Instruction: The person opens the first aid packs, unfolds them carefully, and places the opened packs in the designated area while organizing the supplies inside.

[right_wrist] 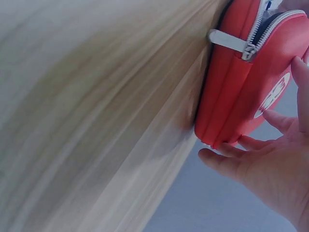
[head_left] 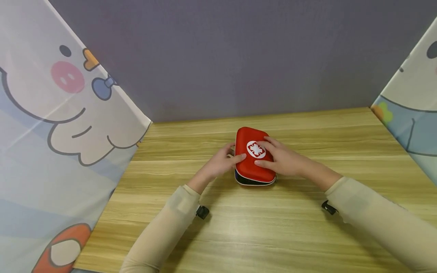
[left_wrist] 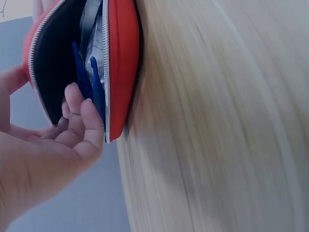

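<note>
A red first-aid case point(head_left: 255, 167) with a white cross emblem lies on the table, its lid partly raised on the left and near sides. My left hand point(head_left: 223, 161) grips the lid's left edge, thumb on top and fingers at the opening. In the left wrist view the case point(left_wrist: 123, 72) gapes between its zipper rows, showing blue pieces point(left_wrist: 98, 89) and clear plastic packaging inside. Over the lid's right part, my right hand point(head_left: 285, 157) rests with spread fingers. The right wrist view has the zipper pull point(right_wrist: 227, 40) at the end of the closed stretch, fingertips touching the case's far end.
The wood-grain table point(head_left: 218, 235) meets a grey wall panel point(head_left: 218, 57) at the back. Cartoon-printed panels stand at the left point(head_left: 68, 113) and right point(head_left: 416, 113). A small black device point(head_left: 202, 212) shows at the left wrist, another point(head_left: 329, 207) at the right.
</note>
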`<move>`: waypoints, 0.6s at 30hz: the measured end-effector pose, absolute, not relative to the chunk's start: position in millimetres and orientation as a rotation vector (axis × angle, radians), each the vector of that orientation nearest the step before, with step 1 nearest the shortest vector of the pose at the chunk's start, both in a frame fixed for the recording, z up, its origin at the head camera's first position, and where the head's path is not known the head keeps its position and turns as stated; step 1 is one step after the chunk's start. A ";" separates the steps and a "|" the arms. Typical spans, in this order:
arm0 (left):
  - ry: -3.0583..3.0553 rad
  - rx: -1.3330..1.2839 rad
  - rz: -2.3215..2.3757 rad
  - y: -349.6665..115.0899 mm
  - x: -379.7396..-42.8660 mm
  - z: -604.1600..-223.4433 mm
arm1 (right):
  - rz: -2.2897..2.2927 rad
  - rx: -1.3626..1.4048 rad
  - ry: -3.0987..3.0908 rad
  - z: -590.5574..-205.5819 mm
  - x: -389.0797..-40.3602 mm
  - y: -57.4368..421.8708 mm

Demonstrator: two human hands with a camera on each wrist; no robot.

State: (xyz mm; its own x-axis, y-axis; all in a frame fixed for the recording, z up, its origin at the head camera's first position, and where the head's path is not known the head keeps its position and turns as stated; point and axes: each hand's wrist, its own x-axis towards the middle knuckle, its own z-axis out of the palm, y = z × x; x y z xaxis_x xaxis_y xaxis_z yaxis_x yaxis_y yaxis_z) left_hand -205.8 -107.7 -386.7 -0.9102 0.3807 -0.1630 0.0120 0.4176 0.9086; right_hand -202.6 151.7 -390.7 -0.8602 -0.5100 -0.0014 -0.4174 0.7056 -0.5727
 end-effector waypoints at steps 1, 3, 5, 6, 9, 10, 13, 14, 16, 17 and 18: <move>2.322 0.348 1.515 -107.0 -205.6 -386.2 | -0.870 -0.750 2.751 -389.5 -202.2 150.8; 2.324 0.378 1.543 -105.7 -205.4 -385.3 | -0.889 -0.741 2.748 -386.7 -200.9 148.7; 2.356 0.420 1.559 -104.0 -205.6 -383.8 | -0.909 -0.741 2.751 -383.4 -200.2 147.1; 2.379 0.436 1.563 -103.3 -205.4 -382.9 | -0.927 -0.735 2.750 -381.8 -199.7 146.3; 2.449 0.494 1.562 -101.3 -204.1 -380.2 | -0.985 -0.734 2.755 -376.9 -198.5 143.4; 2.462 0.513 1.565 -100.7 -203.8 -379.4 | -1.003 -0.731 2.758 -375.6 -198.2 142.6; 2.476 0.553 1.570 -99.0 -202.5 -377.6 | -1.037 -0.717 2.766 -371.8 -196.9 140.6; 2.469 0.562 1.576 -98.6 -202.4 -377.5 | -1.044 -0.716 2.768 -371.0 -196.4 140.1; 2.451 0.577 1.584 -98.0 -202.4 -377.6 | -1.061 -0.715 2.766 -369.8 -195.4 139.1; 2.437 0.581 1.590 -97.9 -202.3 -377.8 | -1.072 -0.718 2.765 -369.2 -195.1 138.7; 2.423 0.585 1.593 -97.9 -202.2 -378.1 | -1.087 -0.722 2.760 -368.7 -194.9 138.3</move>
